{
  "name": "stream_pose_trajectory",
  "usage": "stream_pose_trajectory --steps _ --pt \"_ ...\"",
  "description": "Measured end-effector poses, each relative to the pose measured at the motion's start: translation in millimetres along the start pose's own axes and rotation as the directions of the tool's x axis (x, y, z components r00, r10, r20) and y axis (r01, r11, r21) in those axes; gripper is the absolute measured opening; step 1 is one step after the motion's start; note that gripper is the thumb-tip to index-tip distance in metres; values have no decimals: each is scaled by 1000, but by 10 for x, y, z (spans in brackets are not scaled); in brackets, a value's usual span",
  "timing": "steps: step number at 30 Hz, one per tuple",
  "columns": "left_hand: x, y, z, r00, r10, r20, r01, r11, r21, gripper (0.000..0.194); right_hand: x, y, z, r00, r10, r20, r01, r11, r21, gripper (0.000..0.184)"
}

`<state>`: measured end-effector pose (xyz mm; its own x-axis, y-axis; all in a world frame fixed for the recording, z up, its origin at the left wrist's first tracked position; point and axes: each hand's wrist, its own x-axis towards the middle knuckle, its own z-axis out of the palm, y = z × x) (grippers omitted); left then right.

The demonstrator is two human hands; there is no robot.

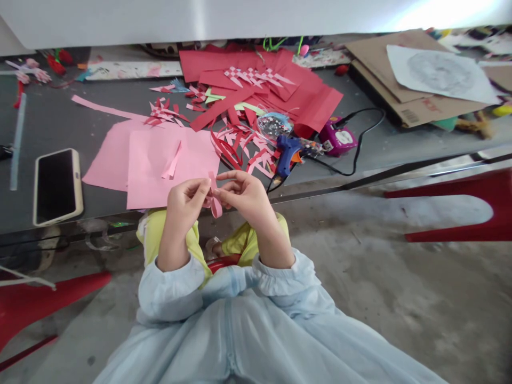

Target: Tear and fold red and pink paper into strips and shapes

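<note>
Both hands meet in front of me at the table's near edge, over my lap. My left hand [187, 200] pinches a pink paper strip [216, 207] between thumb and fingers. From the other side my right hand [244, 194] grips the same strip, its thumb and fingertips on the paper. The strip is bent into a loop that hangs below the fingertips, with one end sticking up. Just beyond the hands lie pink paper sheets [172, 160], with a short folded pink strip [172, 161] on top.
A phone [58, 186] lies at the left. Red paper sheets [316, 101], woven red-and-pink pieces [162, 111] and loose strips cover the middle. A blue glue gun [288, 154] and a purple box [339, 137] with a black cable sit right of them. Cardboard [400, 106] lies far right.
</note>
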<state>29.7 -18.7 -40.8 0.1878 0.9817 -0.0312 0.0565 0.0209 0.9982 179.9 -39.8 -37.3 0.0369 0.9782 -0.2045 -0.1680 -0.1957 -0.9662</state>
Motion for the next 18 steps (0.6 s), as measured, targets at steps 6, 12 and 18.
stream_pose_trajectory --steps 6,12,18 --pt "3 -12 -25 998 54 -24 -51 992 114 31 -3 5 -7 1000 -17 19 18 999 -51 51" --pt "-41 26 -27 996 66 59 -77 975 211 27 41 -22 -62 988 -156 -7 152 973 -174 35" --pt "-44 20 -33 990 88 107 -118 941 317 24 41 -26 -59 996 -87 14 87 995 -55 38"
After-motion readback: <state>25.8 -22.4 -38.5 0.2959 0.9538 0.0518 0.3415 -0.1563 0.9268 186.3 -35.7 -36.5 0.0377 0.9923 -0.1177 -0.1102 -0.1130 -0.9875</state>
